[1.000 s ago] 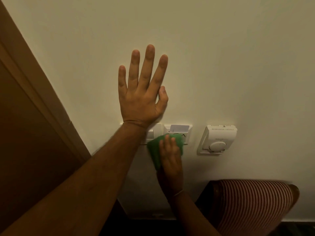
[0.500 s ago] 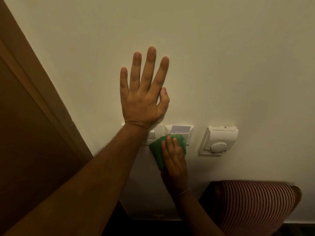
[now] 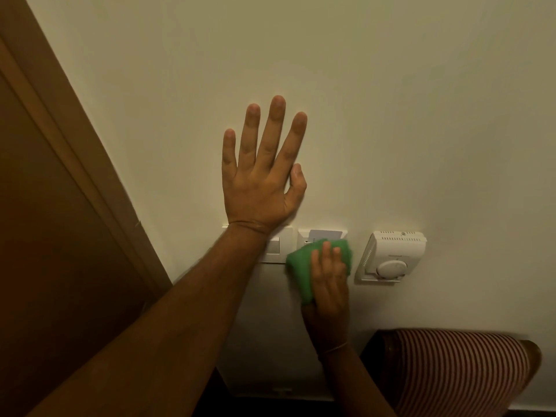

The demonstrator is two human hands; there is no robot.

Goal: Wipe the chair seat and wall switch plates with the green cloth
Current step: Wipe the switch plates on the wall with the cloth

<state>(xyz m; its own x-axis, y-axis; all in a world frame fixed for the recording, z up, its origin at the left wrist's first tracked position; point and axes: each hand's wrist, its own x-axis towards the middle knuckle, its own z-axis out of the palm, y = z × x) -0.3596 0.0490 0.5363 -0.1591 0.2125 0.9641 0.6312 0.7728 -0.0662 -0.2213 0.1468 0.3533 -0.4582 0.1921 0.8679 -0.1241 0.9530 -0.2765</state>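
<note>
My left hand (image 3: 261,179) lies flat on the cream wall, fingers spread, above a white switch plate (image 3: 278,248) that my wrist partly covers. My right hand (image 3: 328,284) presses the green cloth (image 3: 302,266) against a second white plate with a card slot (image 3: 322,235), hiding most of it. The cloth bulges out to the left of my fingers and above them. At the bottom right the chair (image 3: 460,371) shows its red-and-white striped padding and dark wood frame.
A white thermostat with a round dial (image 3: 391,257) is mounted right of the cloth. A brown wooden door and its frame (image 3: 75,176) fill the left side. A white skirting strip (image 3: 282,389) runs along the wall's foot.
My right hand and the cloth have slid to the right across the card-slot plate, toward the thermostat. My left hand has stayed flat on the wall.
</note>
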